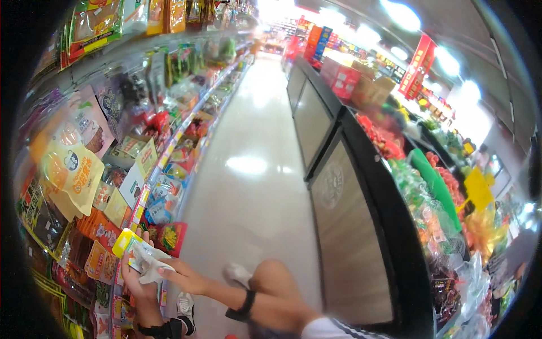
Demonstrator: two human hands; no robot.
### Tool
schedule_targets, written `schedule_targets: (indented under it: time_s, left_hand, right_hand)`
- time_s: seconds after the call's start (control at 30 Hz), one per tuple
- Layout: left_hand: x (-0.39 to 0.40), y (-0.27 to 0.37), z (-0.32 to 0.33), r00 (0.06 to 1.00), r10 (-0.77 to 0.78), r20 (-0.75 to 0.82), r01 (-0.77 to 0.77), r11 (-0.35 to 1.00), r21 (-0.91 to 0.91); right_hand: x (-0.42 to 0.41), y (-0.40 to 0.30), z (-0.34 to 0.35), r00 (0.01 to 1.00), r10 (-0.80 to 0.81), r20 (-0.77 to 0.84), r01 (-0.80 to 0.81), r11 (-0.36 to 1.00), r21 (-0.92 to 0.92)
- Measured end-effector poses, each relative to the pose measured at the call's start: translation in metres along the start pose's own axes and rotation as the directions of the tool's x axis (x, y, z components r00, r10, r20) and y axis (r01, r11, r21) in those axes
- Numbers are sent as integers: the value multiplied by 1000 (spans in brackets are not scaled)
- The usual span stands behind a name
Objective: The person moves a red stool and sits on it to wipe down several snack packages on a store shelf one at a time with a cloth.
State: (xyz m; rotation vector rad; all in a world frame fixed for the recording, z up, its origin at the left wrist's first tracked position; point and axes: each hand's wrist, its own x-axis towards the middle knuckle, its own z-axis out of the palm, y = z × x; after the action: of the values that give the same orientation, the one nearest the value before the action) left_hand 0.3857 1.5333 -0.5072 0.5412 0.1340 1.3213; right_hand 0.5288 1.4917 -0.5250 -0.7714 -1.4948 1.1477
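Observation:
My left hand (134, 277) holds a small packet with a yellow top (123, 242) and a clear, printed lower part. It is tilted, beside the front edge of the shelf. A crumpled white cloth (152, 267) lies against the packet's face, pinched by my right hand (180, 273). The cloth covers much of the packet, and some of my left fingers are hidden behind both. Close by on the shelf are an orange card-like pack (100, 262) and a red bag with a green and yellow picture (170, 237).
Tiered shelves of bagged food run along the left, with a pale yellow pouch (72, 178) jutting out. A glossy aisle floor (237, 199) stretches ahead. On the right stands a black-framed produce stand (351, 237) with bagged vegetables (427, 212). Cardboard boxes (372, 91) sit farther along.

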Motion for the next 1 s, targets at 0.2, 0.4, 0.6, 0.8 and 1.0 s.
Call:
schedule_targets:
  time_s: [0.2, 0.4, 0.6, 0.8, 1.0]
  left_hand:
    - [0, 1, 0, 997, -14, -76, 12, 999, -32]
    - [-3, 1, 17, 988, -8, -155, 10, 1000, 14]
    - [-5, 6, 11, 999, -44, -30, 46, 997, 60]
    - [-6, 1, 16, 999, -18, -31, 18, 1000, 10]
    - [-7, 2, 23, 995, -74, -68, 75, 997, 13]
  right_hand:
    - [0, 0, -1, 999, 50, -19, -48, 995, 85]
    - [0, -6, -8, 998, 26, -59, -30, 996, -83]
    - [1, -9, -3, 994, -39, -106, 22, 988, -155]
    - [0, -5, -1, 990, -51, -131, 36, 993, -112]
    - [1, -15, -2, 980, -161, -114, 126, 957, -263]
